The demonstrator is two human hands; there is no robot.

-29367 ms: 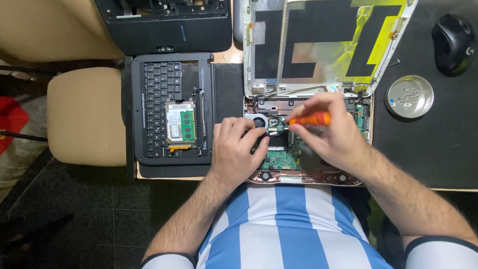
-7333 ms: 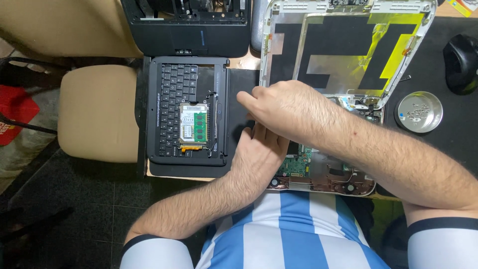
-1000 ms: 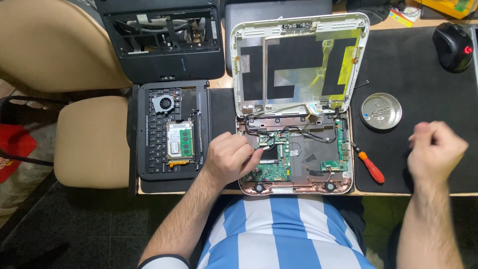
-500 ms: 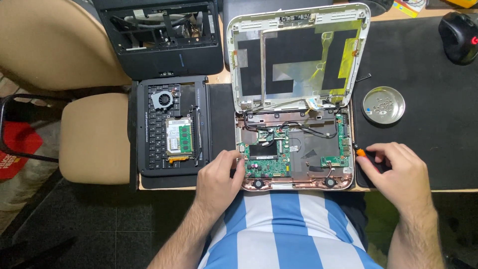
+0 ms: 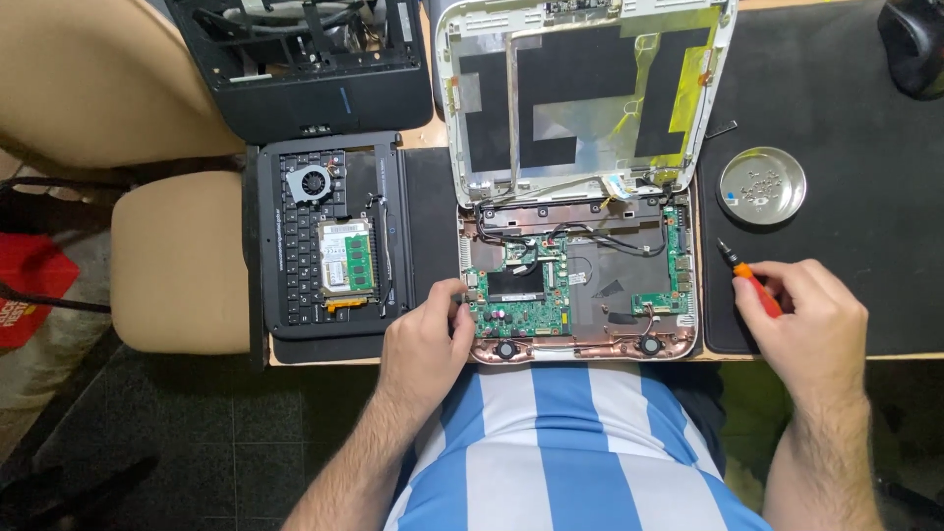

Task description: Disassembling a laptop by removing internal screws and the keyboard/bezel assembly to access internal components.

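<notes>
Landmark: the opened laptop base (image 5: 580, 285), sitting at the desk's near edge, right in front of me.

My left hand (image 5: 425, 339) is resting at the base's left near corner, thumb and fingers pressed together against the edge of the green mainboard (image 5: 519, 295). My right hand (image 5: 801, 329) is lying to the right of the base on the black mat (image 5: 855, 118), fingers curled and pinching the orange-handled screwdriver (image 5: 749, 280), dark tip pointing away from me.

Handling, my judgement: base is light but fragile w/ lid off. The board is stiff and brittle, the black cables across its far side are thin and easy to snag. I'm judging the copper-coloured frame edge the safe grip, not the components. Screwdriver is slim, light, prob. slippery on the shaft; the handle is the right hold.

Appearance: base is showing green boards, a dark central plate, two round fittings along the near rim. The white display lid (image 5: 588, 93) is lying open beyond the base, foil and black sheets exposed.

Also noted: round metal dish (image 5: 762, 185) w/ small screws, right of the lid; black keyboard panel (image 5: 329, 241) w/ fan and memory module, left of the base.
</notes>
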